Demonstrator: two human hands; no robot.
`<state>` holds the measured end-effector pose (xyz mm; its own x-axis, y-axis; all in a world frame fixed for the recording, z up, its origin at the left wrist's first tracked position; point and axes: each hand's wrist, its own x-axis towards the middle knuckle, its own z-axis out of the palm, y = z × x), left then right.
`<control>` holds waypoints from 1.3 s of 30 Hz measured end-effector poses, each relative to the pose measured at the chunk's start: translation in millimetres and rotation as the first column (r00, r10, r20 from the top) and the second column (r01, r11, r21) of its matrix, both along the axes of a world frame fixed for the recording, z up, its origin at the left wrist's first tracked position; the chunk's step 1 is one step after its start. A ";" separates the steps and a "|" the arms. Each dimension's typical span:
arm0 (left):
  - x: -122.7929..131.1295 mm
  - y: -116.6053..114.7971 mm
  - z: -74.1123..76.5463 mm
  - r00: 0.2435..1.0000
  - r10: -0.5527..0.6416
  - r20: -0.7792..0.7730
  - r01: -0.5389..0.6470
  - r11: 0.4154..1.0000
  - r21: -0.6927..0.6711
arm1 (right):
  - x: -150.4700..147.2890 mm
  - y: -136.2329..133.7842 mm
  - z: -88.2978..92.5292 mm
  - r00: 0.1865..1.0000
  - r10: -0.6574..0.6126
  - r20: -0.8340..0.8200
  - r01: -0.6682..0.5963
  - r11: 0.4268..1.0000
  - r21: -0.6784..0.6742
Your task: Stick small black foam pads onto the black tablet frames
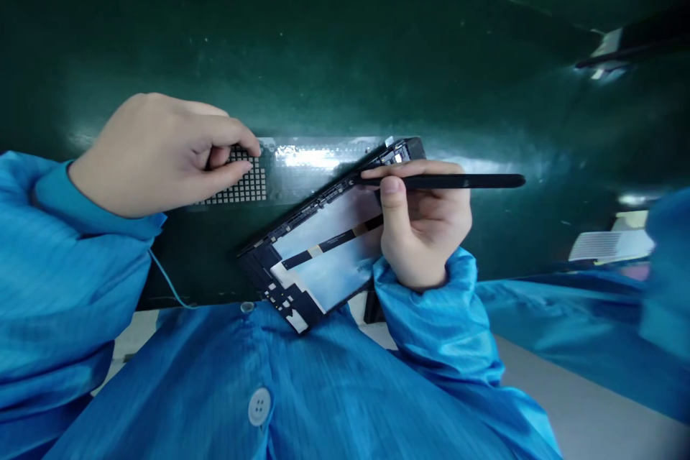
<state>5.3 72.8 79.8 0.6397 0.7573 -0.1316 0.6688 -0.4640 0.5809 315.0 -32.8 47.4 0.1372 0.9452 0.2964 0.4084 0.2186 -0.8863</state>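
Pinching thumb and forefinger together, my left hand (156, 154) touches a black gridded parts tray (249, 187). My right hand (425, 226) grips a slim black stylus (463, 181), its tip on the black-framed open tablet (318, 244) lying tilted between both hands on the dark green mat (377, 50).

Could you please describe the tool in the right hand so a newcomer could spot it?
On the dark green mat, an open device stands tilted before the blue smock. The right hand beside it pinches a slim black rod, level, tip at the device's upper edge. Unlike the flat gridded sheet pinched by the left hand, it is one long plain stick.
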 end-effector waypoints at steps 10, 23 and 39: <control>2.2 2.5 -0.3 0.999 0.025 -0.030 -0.027 0.998 -0.055 | -17.8 33.7 47.4 0.936 0.345 0.061 -0.333 0.930 -0.156; 4.8 1.9 -2.4 0.997 0.013 -0.072 -0.017 0.999 -0.048 | -45.8 75.6 21.4 0.817 0.575 -0.039 -0.557 0.771 -0.308; 55.5 -87.4 31.6 0.967 -0.017 -0.255 0.049 0.992 0.120 | 66.4 -70.0 35.7 0.964 -0.165 -0.209 0.116 0.966 -0.231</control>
